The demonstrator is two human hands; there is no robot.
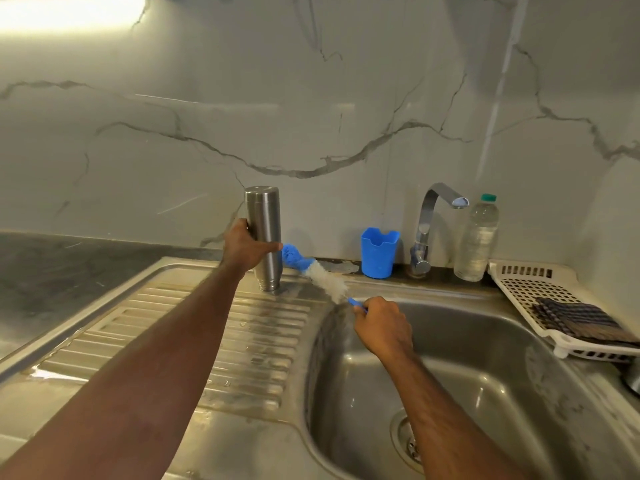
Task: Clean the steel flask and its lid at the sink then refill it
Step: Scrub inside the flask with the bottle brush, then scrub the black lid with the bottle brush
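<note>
The left hand (247, 249) grips the flask (264, 237), fingers wrapped round its middle — it stands upside down at the back of the ribbed drainboard (214, 341). Just right of it a brush (317, 271) lies tilted, blue tip beside the flask; the right hand (382, 327) pinches its blue handle above the sink (485, 375). Behind stand a blue cup (379, 252), the tap (431, 223) and a plastic bottle (478, 237) — then a white tray (540, 289) holding a dark cloth (581, 318).
</note>
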